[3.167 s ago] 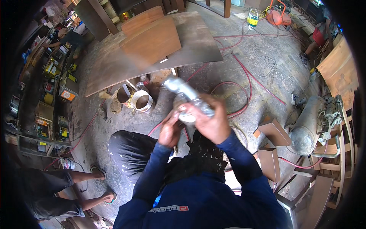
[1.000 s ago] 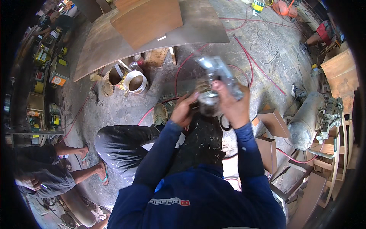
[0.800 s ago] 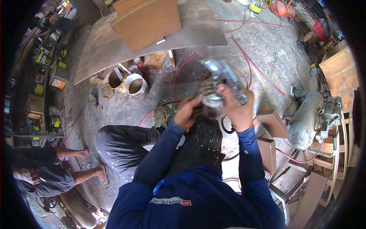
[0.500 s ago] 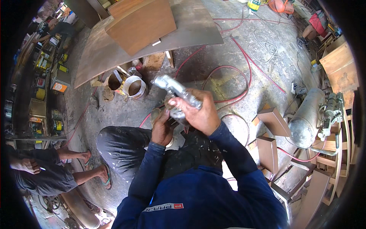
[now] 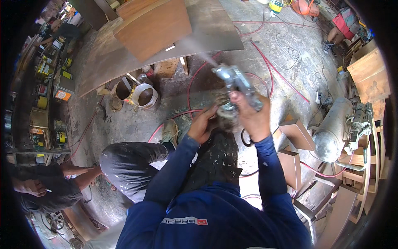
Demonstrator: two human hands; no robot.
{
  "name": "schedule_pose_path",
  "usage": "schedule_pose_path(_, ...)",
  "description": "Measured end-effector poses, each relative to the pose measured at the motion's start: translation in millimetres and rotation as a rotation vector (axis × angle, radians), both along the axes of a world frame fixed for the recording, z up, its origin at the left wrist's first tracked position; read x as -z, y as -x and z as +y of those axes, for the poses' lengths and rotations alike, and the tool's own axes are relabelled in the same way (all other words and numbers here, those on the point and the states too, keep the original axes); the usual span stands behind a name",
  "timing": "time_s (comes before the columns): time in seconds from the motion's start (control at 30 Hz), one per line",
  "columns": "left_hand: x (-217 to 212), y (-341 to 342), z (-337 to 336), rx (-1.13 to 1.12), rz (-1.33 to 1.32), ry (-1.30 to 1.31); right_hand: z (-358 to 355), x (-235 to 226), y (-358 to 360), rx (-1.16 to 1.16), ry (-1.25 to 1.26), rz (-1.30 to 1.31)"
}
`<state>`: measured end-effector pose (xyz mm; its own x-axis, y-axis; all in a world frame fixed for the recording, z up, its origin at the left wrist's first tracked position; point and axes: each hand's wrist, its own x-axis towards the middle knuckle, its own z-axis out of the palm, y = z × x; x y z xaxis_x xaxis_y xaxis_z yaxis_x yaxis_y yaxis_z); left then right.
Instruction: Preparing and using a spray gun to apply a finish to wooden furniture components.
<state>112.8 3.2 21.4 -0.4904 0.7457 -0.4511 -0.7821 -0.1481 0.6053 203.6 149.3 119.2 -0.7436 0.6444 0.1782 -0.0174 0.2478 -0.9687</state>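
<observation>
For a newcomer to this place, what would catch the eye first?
Probably the silvery spray gun in the right hand, near the picture's centre, with a pale mist streaming from its tip toward the brown boards at upper left. Next come the red hose winding over the floor and the big metal tank at the right.

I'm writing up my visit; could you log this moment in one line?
right hand: grips spray gun | left hand: at cup, grip unclear | mist: streaming toward panel | bucket: on floor

Blotchy grey floor (image 5: 128, 124) beside cluttered dark shelving (image 5: 25, 152).
</observation>
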Motion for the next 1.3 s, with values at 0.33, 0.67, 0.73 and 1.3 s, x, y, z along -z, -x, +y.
schedule_pose_path(0.33, 20.8, 3.5, -86.1, -0.269, 0.028, 0.041, -59.2, -5.1, 53.2, -0.326, -0.042, -0.01)
schedule_pose_path(0.67, -33.8, -2.0, 56.8, -0.004, 0.05, 0.013, 32.1, -48.6, -9.9, 0.067, -0.066, 0.012)
schedule_pose_path(0.73, -51.9, -5.3, 64.3, -0.058, 0.181, -0.153, 33.0, -68.8, -23.6, 0.062, -0.064, 0.104)
schedule_pose_path(1.3, -33.4, -18.9, 64.5, -0.029, 0.148, -0.11, 29.3, -59.9, -29.7, 0.082, -0.159, 0.047)
